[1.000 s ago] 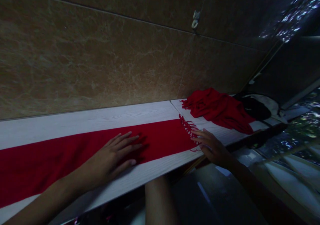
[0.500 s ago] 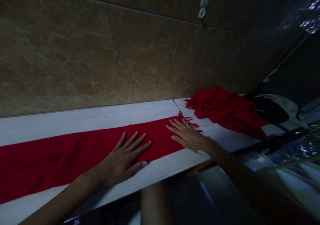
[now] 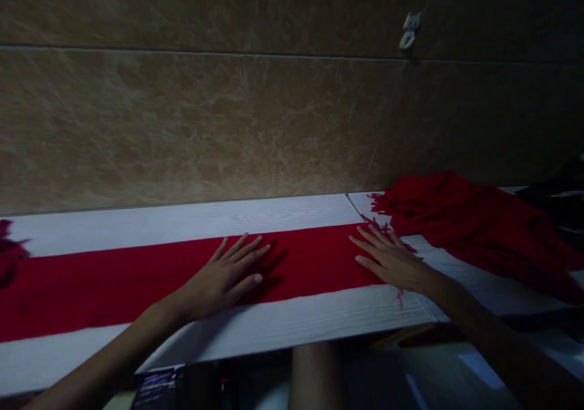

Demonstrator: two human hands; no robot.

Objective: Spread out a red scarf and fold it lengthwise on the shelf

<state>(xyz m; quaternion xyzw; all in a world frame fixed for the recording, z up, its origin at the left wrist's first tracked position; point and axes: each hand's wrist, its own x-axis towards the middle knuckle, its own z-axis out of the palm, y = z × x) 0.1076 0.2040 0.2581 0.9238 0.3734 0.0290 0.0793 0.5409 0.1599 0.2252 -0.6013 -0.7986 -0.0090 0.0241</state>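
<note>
A long red scarf (image 3: 114,279) lies flat along a white wood-grain table (image 3: 283,322), reaching from the left edge to its fringed right end. My left hand (image 3: 223,276) rests palm down on the middle of the scarf, fingers spread. Flat on the fringed end lies my right hand (image 3: 390,258), its fingers also stretched out. Neither hand holds anything.
A crumpled red fringed cloth (image 3: 474,221) lies heaped at the right of the table, with dark fabric (image 3: 566,203) behind it. A brown marbled tile wall (image 3: 228,118) rises right behind the table, with a white plug (image 3: 409,31) hanging on it. My knee (image 3: 314,376) shows below the table edge.
My right hand has slid from the table's front edge up onto the scarf's fringed end. My left hand stays flat on the scarf. The view has swung left.
</note>
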